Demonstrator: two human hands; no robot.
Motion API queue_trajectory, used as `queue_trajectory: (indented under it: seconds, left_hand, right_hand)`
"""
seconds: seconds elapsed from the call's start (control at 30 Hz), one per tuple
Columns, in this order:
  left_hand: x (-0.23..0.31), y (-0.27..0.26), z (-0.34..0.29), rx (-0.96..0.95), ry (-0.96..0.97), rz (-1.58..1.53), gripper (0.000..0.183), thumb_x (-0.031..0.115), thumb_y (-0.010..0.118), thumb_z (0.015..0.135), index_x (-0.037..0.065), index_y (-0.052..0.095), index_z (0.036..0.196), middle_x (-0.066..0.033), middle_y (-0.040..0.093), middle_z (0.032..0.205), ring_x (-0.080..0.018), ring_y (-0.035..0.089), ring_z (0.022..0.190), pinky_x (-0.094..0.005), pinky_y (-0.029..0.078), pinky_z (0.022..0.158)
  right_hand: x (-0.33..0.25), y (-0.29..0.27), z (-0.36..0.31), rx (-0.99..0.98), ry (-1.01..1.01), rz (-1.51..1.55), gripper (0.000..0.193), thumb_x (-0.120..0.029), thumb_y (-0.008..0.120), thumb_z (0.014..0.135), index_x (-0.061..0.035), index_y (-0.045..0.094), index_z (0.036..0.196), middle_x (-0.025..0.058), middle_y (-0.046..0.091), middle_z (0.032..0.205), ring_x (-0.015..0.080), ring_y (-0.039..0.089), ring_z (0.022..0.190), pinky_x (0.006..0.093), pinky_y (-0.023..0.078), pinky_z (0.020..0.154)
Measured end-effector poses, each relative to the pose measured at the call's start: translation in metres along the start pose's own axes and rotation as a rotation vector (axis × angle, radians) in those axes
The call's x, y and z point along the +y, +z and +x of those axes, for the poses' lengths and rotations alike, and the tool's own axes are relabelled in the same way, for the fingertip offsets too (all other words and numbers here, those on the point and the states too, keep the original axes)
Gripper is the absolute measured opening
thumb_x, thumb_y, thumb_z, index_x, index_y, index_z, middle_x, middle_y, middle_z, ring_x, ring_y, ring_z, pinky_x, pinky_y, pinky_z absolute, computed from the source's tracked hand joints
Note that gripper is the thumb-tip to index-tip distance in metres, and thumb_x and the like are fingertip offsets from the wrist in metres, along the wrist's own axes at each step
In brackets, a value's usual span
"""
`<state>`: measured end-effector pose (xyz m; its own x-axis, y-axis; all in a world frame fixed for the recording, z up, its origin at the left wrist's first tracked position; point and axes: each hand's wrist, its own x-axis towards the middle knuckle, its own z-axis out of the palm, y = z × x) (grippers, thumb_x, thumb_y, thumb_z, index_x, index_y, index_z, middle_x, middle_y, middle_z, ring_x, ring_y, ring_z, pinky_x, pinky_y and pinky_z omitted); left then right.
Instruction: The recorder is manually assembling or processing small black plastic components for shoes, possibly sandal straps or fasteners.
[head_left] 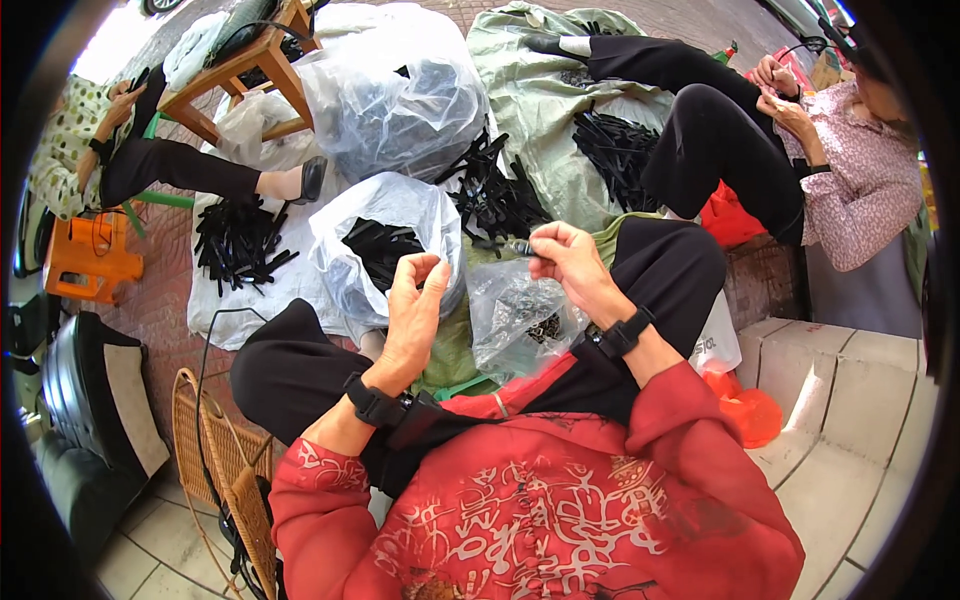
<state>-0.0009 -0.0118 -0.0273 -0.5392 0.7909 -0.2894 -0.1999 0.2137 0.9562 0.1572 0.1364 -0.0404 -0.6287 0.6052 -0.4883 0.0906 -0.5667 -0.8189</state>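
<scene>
Red shirt [540, 490] bears script-like figures [600, 515]; right hand [575, 268] pinches a dark piece [520, 247], left hand [412, 310] curls (grip unclear).

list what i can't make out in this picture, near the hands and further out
In the head view:
Small dark piece at the right hand: too small, partly covered by the fingertips.
Left hand: its own grip hides whether it pinches anything.
Small parts in the clear bag: too small, blurred by plastic.
White bag: its cloudy wall hides the lower contents.
Wheel: cut off by the top edge.
</scene>
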Motion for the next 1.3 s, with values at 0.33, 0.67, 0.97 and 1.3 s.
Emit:
queue_trajectory:
  seconds: [0.33,0.67,0.97,1.3]
  left_hand:
    - [-0.009,-0.013,-0.008,-0.16,-0.23,-0.158,0.021,0.025,0.049,0.086,0.007,0.047,0.096,-0.0007,0.051,0.092,-0.0087,0.048,0.084,-0.0239,0.04,0.07]
    - [-0.084,-0.051,0.054,0.135,-0.374,0.055,0.019,0.013,0.055,0.078,0.001,0.051,0.093,-0.0056,0.053,0.085,-0.013,0.051,0.075,-0.0257,0.043,0.064]
    - [-0.157,-0.07,0.08,0.071,0.013,1.123,0.036,0.003,0.045,0.072,0.011,0.049,0.107,-0.0228,0.045,0.097,-0.0413,0.047,0.086,-0.0466,0.042,0.073]
    - [-0.141,-0.056,0.068,-0.049,-0.111,1.223,0.027,0.006,0.057,0.069,0.0,0.043,0.092,-0.0212,0.049,0.09,-0.0387,0.056,0.077,-0.0428,0.046,0.068]
  right_hand:
    - [0.042,-0.015,0.036,0.171,0.105,-0.177,0.033,-0.016,0.059,0.079,0.0007,0.048,0.105,0.0105,0.053,0.095,0.018,0.054,0.087,0.032,0.047,0.072]
    - [0.051,-0.026,-0.004,-0.812,0.495,-0.888,0.019,-0.017,0.055,0.072,0.0007,0.059,0.068,0.0067,0.059,0.06,0.0149,0.058,0.053,0.0273,0.045,0.051]
    - [0.121,-0.04,0.022,-0.426,0.475,-1.124,0.051,-0.013,0.053,0.071,-0.0064,0.038,0.119,0.0168,0.059,0.079,0.0213,0.059,0.064,0.0312,0.046,0.053]
    - [0.168,-0.038,0.028,-0.162,0.443,-1.408,0.062,-0.019,0.06,0.067,-0.0111,0.034,0.122,0.0321,0.038,0.113,0.0446,0.04,0.106,0.0463,0.038,0.085]
